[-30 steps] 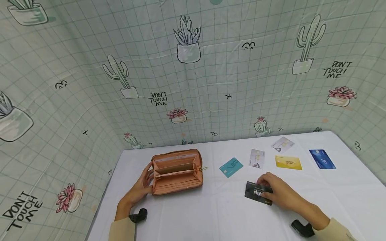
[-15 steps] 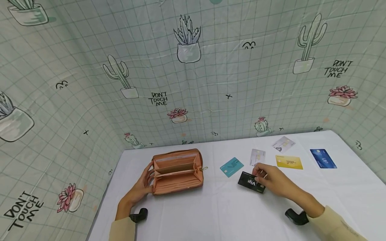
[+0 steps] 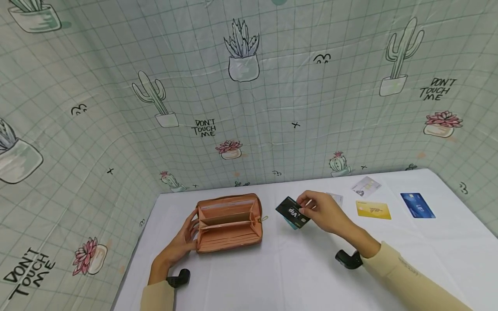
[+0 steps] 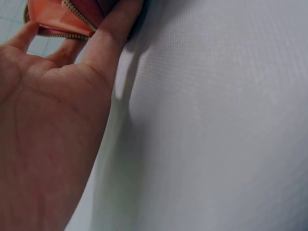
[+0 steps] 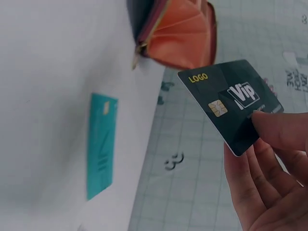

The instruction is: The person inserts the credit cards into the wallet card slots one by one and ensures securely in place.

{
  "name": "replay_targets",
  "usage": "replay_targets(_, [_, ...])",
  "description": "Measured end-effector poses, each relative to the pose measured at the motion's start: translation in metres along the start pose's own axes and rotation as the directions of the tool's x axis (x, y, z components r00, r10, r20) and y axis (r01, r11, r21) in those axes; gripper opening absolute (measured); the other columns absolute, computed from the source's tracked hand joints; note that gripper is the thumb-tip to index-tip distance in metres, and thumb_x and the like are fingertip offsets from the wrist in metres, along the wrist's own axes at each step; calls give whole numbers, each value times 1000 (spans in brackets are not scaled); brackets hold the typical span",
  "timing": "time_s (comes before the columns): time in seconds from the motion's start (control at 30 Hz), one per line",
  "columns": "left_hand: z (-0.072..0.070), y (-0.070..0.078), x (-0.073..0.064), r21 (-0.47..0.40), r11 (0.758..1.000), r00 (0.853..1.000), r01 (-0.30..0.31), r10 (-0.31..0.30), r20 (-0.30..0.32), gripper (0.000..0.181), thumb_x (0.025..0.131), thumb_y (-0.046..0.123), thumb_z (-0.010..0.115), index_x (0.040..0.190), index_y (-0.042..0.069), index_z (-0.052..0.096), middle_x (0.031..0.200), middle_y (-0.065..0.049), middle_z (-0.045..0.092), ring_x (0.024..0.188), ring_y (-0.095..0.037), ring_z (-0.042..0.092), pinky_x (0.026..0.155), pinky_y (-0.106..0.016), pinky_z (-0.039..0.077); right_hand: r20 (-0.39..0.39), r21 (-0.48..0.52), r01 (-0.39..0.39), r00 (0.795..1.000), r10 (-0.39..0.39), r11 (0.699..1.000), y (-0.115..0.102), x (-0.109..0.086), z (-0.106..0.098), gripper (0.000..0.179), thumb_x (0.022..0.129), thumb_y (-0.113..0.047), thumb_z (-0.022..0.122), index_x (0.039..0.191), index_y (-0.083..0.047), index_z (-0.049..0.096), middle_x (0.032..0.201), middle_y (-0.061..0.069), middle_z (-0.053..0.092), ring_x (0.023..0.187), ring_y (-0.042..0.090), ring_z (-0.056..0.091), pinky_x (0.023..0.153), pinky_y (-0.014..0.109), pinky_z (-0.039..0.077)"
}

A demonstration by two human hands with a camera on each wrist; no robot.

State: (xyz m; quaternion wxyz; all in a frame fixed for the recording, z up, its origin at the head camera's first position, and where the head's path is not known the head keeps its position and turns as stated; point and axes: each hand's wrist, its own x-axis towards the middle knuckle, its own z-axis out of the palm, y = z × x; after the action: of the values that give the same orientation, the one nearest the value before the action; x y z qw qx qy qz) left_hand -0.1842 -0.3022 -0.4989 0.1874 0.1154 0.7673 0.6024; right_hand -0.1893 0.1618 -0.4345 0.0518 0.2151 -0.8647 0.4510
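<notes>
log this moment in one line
left hand: holds open orange rectangular zippered wallet | right hand: pinches raised black rectangular plastic-looking Vip card | teal rectangular card: lying on white tablecloth

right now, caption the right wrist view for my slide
The right hand pinches a black card, with a teal card and an orange wallet nearby.

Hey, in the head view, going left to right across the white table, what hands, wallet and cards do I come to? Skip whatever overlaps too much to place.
Left hand, orange wallet, black card, right hand, yellow card, blue card.
</notes>
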Motion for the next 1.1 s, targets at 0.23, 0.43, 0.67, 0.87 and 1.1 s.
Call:
replay_targets(0.23, [0,1,-1,3,1000,1000,-3,3,1,116,85,0,71,171,17,-6,175,-24,3,161,-48,2,120,-52,32,-12,35,50,999,-49,998,-23,35,21,13,95,6,70,106,0,72,101,12,72,88,26,73,75,35,60])
replay_targets(0.43, [2,1,0,4,1000,1000,-12,12,22,116,83,-2,69,171,18,-5,174,-25,6,161,-47,4,114,-34,38,-3,81,103,995,-103,991,-41,61,41,12,96,4,70,107,0,71,104,14,72,91,27,73,77,36,61])
replay_targets(0.67, [3,1,0,-18,999,999,-32,33,34,117,84,-3,70,171,16,-6,174,-25,5,160,-48,5,120,-62,27,41,68,131,990,-134,989,-61,81,66,15,96,3,71,111,0,72,108,14,73,92,26,73,78,32,60])
replay_targets(0.87, [2,0,1,-27,999,999,-24,24,31,116,85,-1,70,171,17,-6,175,-24,3,161,-46,4,120,-61,27,77,36,165,983,-167,986,-70,98,92,13,96,3,71,108,-2,72,106,13,74,91,23,72,79,30,58])
replay_targets(1.1, [3,0,1,-26,1000,1000,-9,10,15,118,83,-2,71,172,19,-4,175,-24,5,161,-47,4,121,-68,20,98,-4,199,975,-198,980,-78,112,119,13,97,4,70,107,-4,72,105,11,75,93,22,71,80,32,57])
